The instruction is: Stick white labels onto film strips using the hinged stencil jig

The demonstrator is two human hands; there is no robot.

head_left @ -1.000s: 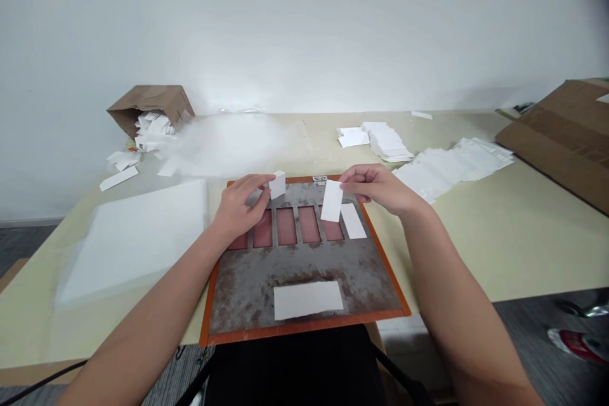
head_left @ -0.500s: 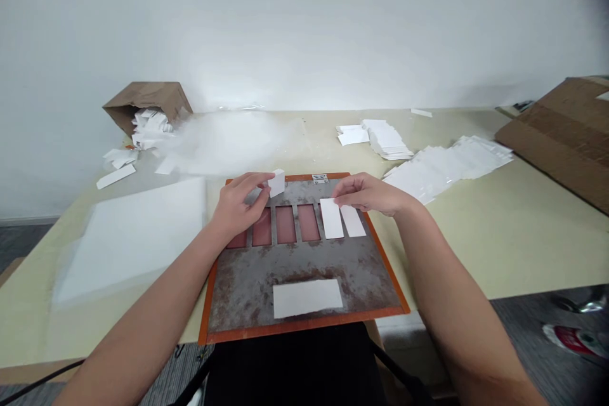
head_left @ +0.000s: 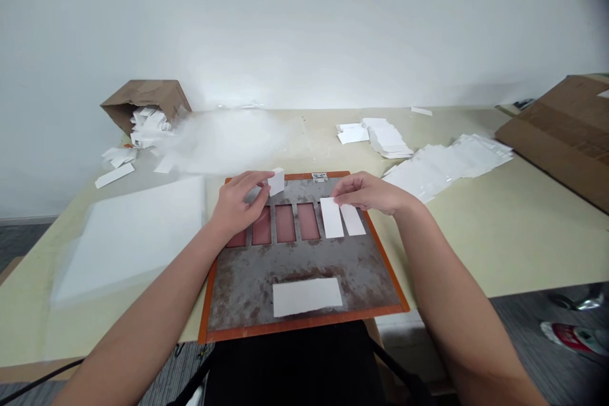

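Observation:
A grey metal plate with an orange frame (head_left: 304, 263) lies before me, with a row of reddish rectangular slots (head_left: 286, 224) across it. Over the plate's upper left, my left hand (head_left: 240, 203) is closed on a small stack of white cards (head_left: 276, 183). My right hand (head_left: 361, 193) pinches the top edge of one white card (head_left: 332, 218), which covers a slot right of the middle. To its right a second white card (head_left: 353, 221) lies at a slight slant. A wide white strip (head_left: 307, 297) rests near the plate's front edge.
At the back left, an open cardboard box (head_left: 159, 94) spills white cards. Clear film (head_left: 233, 139) and a white sheet stack (head_left: 133, 235) lie left. Card piles (head_left: 386, 137) and bagged white pieces (head_left: 450, 165) are right of centre. A big cardboard box (head_left: 566, 127) stands far right.
Hands and cards hold nearly the same places. The whole view has shifted very slightly.

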